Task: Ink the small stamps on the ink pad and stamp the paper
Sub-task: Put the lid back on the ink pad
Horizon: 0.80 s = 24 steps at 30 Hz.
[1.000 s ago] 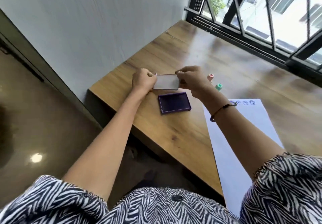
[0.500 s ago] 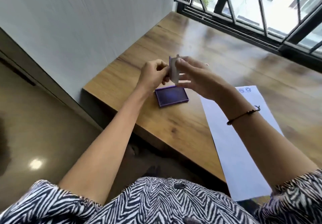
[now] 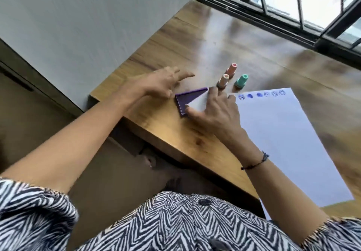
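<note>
The left hand (image 3: pixel 156 85) hovered with fingers spread and grasping nothing, just beside the purple ink pad (image 3: pixel 186 100) near the counter (image 3: pixel 195 41) edge. The pad's long axis ran roughly along that near edge. The right hand (image 3: pixel 214 108) pressed a pale lid (image 3: pixel 199 103) askew over the pad, thumb and fingers gripping it, so only a purple triangle showed. Beyond stood three small stamps (image 3: pixel 232 76) upright, handles pointing up, well clear of both hands. The paper (image 3: pixel 283 137) lay to the right, its long axis running away from the person, with a row of prints (image 3: pixel 261 95) along its far edge. Judging by this, the pad was being closed; squaring the lid would come next.
</note>
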Tool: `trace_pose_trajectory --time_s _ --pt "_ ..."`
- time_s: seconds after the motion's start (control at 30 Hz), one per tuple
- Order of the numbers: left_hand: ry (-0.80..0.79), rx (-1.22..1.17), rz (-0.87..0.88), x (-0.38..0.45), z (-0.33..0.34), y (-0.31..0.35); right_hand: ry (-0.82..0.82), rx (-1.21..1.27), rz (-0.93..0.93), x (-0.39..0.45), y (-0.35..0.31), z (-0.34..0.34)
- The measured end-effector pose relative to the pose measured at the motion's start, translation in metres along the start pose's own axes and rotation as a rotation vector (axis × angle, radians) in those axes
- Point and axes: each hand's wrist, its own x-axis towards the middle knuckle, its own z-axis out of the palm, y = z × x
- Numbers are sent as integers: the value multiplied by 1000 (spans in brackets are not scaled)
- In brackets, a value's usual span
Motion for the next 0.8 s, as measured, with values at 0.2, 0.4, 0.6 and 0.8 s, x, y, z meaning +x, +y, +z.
trace_pose_trajectory --time_s 0.2,0.4,0.6,0.8 --pt "14 -67 25 0 6 1 59 -105 54 -3 -12 13" --pt "72 -119 49 -1 13 -4 112 -206 55 0 -21 16" --pt "103 -147 73 0 15 -8 105 -196 71 0 -20 25" --pt "128 -164 88 0 14 -7 148 -170 91 1 -18 27"
